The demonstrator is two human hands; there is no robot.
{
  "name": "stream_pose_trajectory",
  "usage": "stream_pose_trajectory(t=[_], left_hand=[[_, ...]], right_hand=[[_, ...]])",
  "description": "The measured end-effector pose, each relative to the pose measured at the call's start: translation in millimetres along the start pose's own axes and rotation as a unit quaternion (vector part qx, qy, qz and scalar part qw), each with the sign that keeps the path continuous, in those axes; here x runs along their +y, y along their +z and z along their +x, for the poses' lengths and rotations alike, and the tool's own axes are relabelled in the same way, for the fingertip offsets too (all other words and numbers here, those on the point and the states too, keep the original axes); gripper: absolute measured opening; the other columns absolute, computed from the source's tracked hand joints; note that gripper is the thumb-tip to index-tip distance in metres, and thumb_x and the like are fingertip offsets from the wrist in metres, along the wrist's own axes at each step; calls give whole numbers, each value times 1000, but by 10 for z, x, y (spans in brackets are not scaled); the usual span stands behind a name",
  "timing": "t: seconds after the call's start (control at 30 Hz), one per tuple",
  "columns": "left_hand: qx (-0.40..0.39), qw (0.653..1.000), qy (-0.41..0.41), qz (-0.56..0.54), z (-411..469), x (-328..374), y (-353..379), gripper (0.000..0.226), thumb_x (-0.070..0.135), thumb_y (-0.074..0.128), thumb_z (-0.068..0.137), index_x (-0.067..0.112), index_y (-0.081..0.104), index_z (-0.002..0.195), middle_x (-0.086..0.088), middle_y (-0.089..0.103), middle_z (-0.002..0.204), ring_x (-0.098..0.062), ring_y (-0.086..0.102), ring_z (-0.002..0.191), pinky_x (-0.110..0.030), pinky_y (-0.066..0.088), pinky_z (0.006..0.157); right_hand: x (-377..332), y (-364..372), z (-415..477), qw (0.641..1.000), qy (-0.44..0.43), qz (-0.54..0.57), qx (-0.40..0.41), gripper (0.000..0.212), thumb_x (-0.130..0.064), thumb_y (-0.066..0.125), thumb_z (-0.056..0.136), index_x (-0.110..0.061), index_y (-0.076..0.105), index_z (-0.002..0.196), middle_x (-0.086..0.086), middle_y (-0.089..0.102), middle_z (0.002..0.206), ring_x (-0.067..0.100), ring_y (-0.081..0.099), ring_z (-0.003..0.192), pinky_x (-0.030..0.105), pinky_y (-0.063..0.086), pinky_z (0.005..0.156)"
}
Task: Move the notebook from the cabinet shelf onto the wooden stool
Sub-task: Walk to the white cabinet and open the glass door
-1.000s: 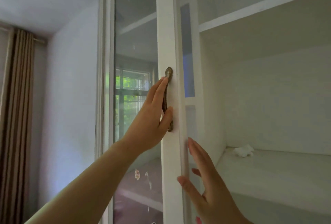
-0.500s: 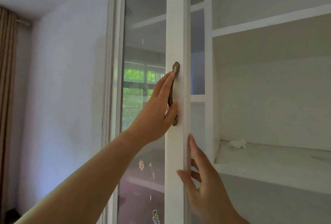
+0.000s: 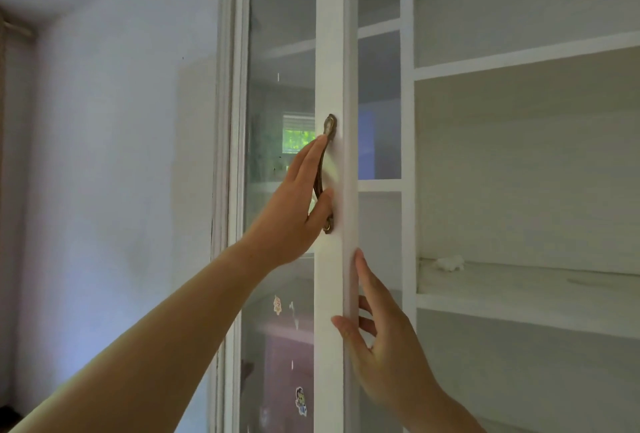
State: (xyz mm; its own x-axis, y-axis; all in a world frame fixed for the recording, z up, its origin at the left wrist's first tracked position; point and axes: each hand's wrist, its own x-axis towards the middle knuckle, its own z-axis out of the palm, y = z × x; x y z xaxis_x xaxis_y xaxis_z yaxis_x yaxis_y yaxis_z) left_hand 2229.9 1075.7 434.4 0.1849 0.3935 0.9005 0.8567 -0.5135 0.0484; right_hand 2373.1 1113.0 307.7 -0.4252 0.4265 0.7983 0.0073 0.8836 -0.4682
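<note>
Notebook and wooden stool are both staying out of sight; the open cabinet shelf [image 3: 519,290] is carrying only a small white scrap [image 3: 449,263]. Over the last second the glass door [image 3: 330,51] is swinging further toward the left as the view shifts, baring more of the shelves. The left hand [image 3: 294,211] is curling on the bronze handle [image 3: 325,173], while the right hand [image 3: 377,346], fingers loosely spread, is pressing on the door's edge. Probably this is the opening step, with the search still ahead.
</note>
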Motion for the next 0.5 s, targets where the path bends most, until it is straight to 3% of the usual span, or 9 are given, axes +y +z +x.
stream_pose_trajectory(t=[0.13, 0.2, 0.3, 0.43, 0.5], left_hand=[[-2, 1000, -7, -3, -42, 19, -123, 62, 13, 40, 94, 22, 8, 146, 3, 19, 151, -3, 31, 128, -35, 37, 107], [-1, 1000, -11, 2, -63, 27, -157, 62, 13, 40, 94, 23, 8, 146, 4, 20, 150, 4, 32, 119, -22, 36, 103], [3, 1000, -19, 13, -89, 36, -178, 61, 14, 40, 95, 26, 7, 146, 5, 21, 148, 13, 31, 111, -7, 32, 94], [10, 999, -36, 21, -85, 92, -121, 61, 8, 39, 95, 23, 9, 145, 7, 23, 145, 8, 40, 92, 3, 35, 79], [24, 999, -43, 23, -82, 121, -73, 59, 8, 39, 95, 22, 12, 145, 5, 25, 146, 5, 42, 101, -2, 35, 87]], right_hand=[[-99, 43, -20, 1000, 3, 0, -3, 71, -42, 50, 82, -59, 4, 134, -31, 23, 145, 1, 39, 127, 22, 43, 98], [-127, 43, -19, 1000, 9, 10, -12, 68, -41, 50, 82, -55, 6, 133, -25, 27, 146, 3, 43, 125, 23, 45, 97], [-146, 49, -20, 999, 14, 20, -25, 67, -41, 49, 83, -55, 5, 131, -30, 23, 143, 1, 43, 125, 20, 43, 98], [-92, 31, -2, 999, 2, 24, -31, 67, -41, 48, 83, -54, 4, 132, -35, 17, 142, 0, 39, 127, 18, 41, 98], [-58, 11, 6, 999, 7, 33, -31, 69, -38, 50, 84, -55, 4, 132, -32, 21, 143, 0, 41, 126, 18, 43, 97]])
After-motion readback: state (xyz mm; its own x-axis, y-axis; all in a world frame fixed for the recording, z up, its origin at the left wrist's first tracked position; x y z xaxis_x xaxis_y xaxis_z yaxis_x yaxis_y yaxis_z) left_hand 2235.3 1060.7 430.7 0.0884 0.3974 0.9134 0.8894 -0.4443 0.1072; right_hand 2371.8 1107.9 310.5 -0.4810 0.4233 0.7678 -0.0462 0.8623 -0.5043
